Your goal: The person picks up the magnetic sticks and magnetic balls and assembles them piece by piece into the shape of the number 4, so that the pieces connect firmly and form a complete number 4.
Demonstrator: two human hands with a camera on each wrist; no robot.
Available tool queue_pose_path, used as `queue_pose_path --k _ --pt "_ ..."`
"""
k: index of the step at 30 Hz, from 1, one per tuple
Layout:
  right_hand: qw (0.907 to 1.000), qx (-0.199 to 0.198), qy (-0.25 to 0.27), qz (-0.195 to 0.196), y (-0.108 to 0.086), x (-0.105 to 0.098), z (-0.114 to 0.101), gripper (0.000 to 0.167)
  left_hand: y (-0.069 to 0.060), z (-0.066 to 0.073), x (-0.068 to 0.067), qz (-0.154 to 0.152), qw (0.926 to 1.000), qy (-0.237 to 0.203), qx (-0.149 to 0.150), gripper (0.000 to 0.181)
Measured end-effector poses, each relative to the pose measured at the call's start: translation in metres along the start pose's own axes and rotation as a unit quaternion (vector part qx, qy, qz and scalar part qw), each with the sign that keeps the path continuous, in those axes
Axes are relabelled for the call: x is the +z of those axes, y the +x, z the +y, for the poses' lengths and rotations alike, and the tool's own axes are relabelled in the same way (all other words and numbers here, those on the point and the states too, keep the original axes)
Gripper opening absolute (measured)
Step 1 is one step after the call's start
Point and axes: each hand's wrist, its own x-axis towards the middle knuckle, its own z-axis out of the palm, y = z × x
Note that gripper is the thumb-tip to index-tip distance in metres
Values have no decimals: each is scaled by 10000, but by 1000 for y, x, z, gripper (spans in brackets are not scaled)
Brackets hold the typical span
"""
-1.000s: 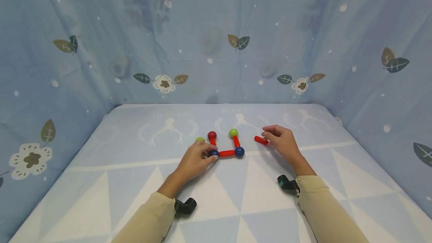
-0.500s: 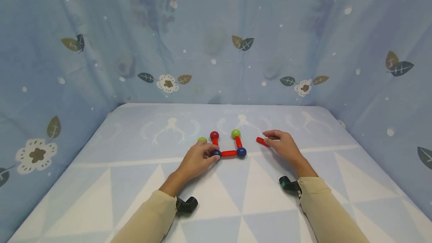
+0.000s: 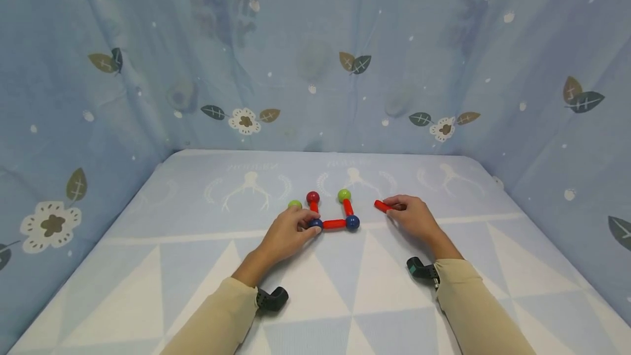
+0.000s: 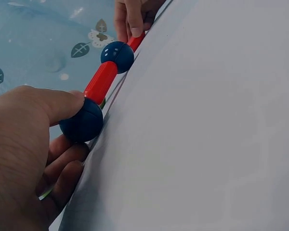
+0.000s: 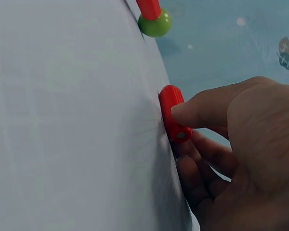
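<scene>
Head view: your left hand [image 3: 286, 232] clamps its fingers on the near-left blue ball [image 3: 317, 224] of the U-shaped frame [image 3: 335, 224]; your right hand [image 3: 415, 217] pinches a separate red rod [image 3: 381, 206] between its fingers, right of the frame.

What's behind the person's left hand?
In the head view, the top of a glossy light-green ball shows just behind the left hand. The hand covers the ball's lower part, so anything attached there cannot be seen.

Rods [image 3: 334, 224] are red, balls [image 3: 352, 222] navy, green or crimson, tablecloth [image 3: 384, 273] triangle-patterned.
</scene>
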Motion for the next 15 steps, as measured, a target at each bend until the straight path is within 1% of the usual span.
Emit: queue_pose_path --k 4,10,15 --pt "9998 -26 -185 -50 0 1 -4 36 -1 0 0 6 10000 28 -18 28" --pt "9978 -179 -575 -279 -2 3 -11 46 0 -2 0 7 10000 -13 -36 28" --pt "9972 -179 -685 -239 -3 5 -12 45 1 -4 1 33 10000 -62 33 28"
